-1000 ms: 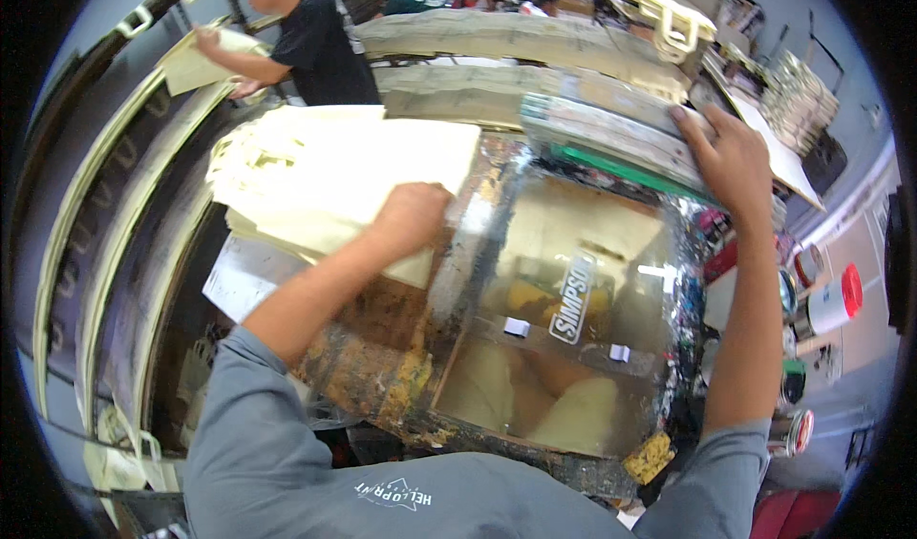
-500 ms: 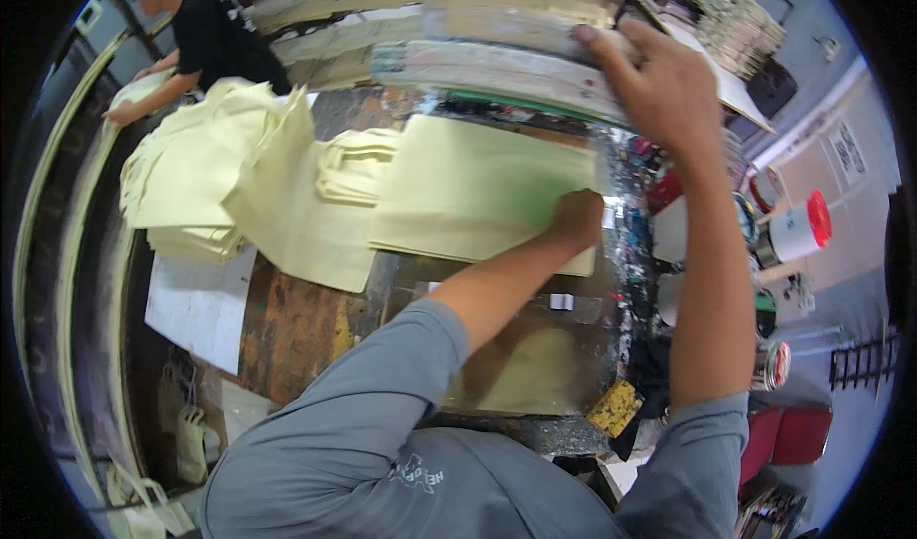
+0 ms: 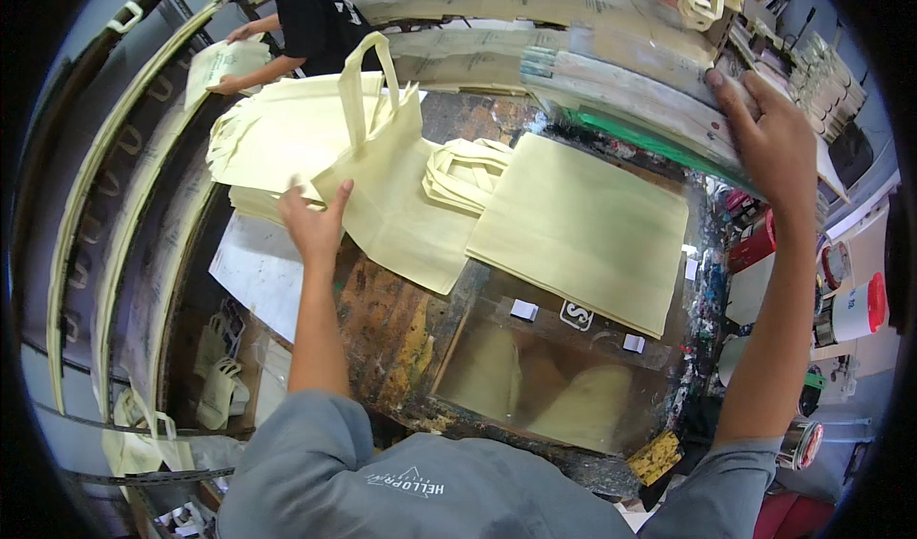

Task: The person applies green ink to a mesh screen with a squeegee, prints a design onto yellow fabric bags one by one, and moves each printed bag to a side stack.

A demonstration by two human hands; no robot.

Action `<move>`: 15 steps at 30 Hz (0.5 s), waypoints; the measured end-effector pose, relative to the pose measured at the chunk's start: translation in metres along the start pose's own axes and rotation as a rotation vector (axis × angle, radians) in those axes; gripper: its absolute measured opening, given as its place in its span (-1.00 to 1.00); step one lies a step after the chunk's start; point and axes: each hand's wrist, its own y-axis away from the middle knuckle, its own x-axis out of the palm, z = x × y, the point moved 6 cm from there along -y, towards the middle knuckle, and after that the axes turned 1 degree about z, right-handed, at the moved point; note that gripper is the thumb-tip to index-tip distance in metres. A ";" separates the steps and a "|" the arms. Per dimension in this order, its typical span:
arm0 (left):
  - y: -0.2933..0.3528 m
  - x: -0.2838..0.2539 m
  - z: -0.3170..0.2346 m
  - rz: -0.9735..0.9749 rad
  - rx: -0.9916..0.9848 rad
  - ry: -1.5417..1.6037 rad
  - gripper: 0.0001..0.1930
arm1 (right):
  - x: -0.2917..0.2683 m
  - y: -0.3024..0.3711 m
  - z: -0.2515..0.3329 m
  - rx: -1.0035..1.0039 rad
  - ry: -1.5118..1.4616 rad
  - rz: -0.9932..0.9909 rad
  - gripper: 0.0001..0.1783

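My right hand (image 3: 778,147) grips the near right end of a raised printing screen frame (image 3: 635,95) with a green-stained lower edge. Below it, a flat cream fabric bag (image 3: 583,229) lies on the printing board, its bundled handles (image 3: 465,172) to the left. My left hand (image 3: 315,229) is at the edge of a loose cream bag (image 3: 396,210) that droops off a tall pile of bags (image 3: 277,138). Its thumb and fingers are spread, the fingertips blurred; whether they touch the fabric is unclear. One handle loop (image 3: 363,90) stands up from that bag.
A co-worker in a black shirt (image 3: 320,14) holds a printed bag (image 3: 224,66) beside the racks (image 3: 119,205) at far left. Paint tubs (image 3: 855,310) stand to the right. A yellow sponge (image 3: 655,457) sits at the table's near corner. Glossy board (image 3: 468,372) lies in front.
My left hand has left the flat bag and swung left to the pile. A handle loop now stands up there. My right hand still holds the screen frame raised. The view has shifted.
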 end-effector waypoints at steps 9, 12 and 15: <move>-0.202 0.074 0.098 -0.068 -0.140 0.362 -0.40 | -0.002 0.017 0.011 0.036 0.116 0.063 -0.27; -0.324 0.006 0.290 -0.084 -0.100 -0.225 -0.38 | 0.004 0.021 0.025 -0.057 0.017 -0.022 -0.26; -0.340 0.009 0.347 -0.084 -0.205 -0.232 -0.34 | -0.004 0.028 0.014 -0.064 0.041 -0.066 -0.22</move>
